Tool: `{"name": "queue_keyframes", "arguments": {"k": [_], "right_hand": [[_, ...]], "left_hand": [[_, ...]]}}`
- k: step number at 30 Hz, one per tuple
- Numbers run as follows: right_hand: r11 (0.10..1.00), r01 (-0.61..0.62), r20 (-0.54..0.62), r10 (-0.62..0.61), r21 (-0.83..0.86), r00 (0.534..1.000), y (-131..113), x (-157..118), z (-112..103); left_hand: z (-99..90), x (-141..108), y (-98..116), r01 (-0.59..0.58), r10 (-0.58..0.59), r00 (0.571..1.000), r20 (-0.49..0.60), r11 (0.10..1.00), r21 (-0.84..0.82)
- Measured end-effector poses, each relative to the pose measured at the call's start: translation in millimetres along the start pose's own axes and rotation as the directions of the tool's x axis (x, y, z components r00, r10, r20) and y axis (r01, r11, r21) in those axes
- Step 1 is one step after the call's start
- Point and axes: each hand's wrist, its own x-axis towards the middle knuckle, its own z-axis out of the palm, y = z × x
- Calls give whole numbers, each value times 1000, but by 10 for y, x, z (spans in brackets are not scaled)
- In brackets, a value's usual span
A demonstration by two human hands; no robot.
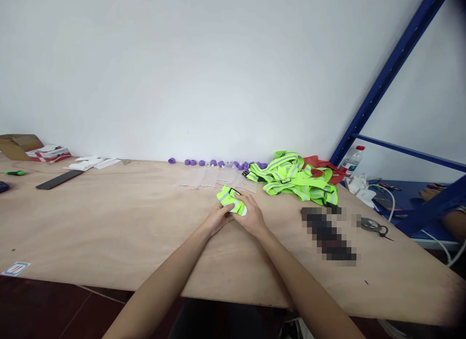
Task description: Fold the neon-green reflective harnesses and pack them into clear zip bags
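Observation:
A folded bundle of neon yellow-green strap (227, 197) with grey reflective stripes and a black buckle is held above the middle of the table. My left hand (217, 218) grips it from the left, thumb across its lower side. From the right, my right hand (251, 215) closes round the same bundle, fingers over its upper right edge. A small white piece shows at the bundle's lower right. Just behind the hands lie clear plastic bags (209, 176). To the right of them is a loose pile of the same neon straps (302, 182).
Purple rolled items (201, 162) line the wall. Red plastic (320, 165) and a bottle (352, 160) stand right, near a blue frame (386, 81). A pixelated dark object (329, 237) lies right. White papers (89, 162), a dark bar (59, 179) and a cardboard box (20, 147) are left.

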Motion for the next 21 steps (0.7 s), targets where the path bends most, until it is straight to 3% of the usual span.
{"name": "queue_keyframes", "arguments": {"k": [3, 4, 5, 6, 9, 12, 14, 17, 21], "right_hand": [[1000, -10, -11, 10, -12, 1000, 48, -12, -54], [1000, -15, -16, 15, -10, 1000, 68, -15, -68], [1000, -21, -20, 21, -6, 1000, 88, -15, -78], [1000, -24, -21, 24, 0, 999, 109, -14, -84], [1000, -23, -10, 23, 12, 1000, 165, 0, -75], [999, -32, 0, 32, 10, 999, 200, 11, -43], [999, -43, 3, 43, 8, 999, 206, 9, -26], [999, -46, 4, 46, 14, 999, 198, -1, -24], [999, -16, 3, 16, 32, 1000, 185, -3, -40]], "left_hand": [[-170, 34, 85, -161, 172, 985, -4, 931, 327], [-259, 36, 143, -238, 280, 960, -12, 837, 492], [-364, 30, 217, -286, 409, 912, -20, 671, 684], [-483, 17, 305, -283, 487, 873, -34, 561, 778], [-878, -55, 616, -193, 608, 789, -84, 376, 906], [-1223, -119, 889, -23, 663, 739, -119, 202, 979], [-1381, -125, 994, 75, 657, 745, -118, 93, 993], [-1517, -76, 1029, 155, 606, 791, -85, -63, 986], [-1608, 3, 976, 198, 544, 837, -66, -188, 962]]}}
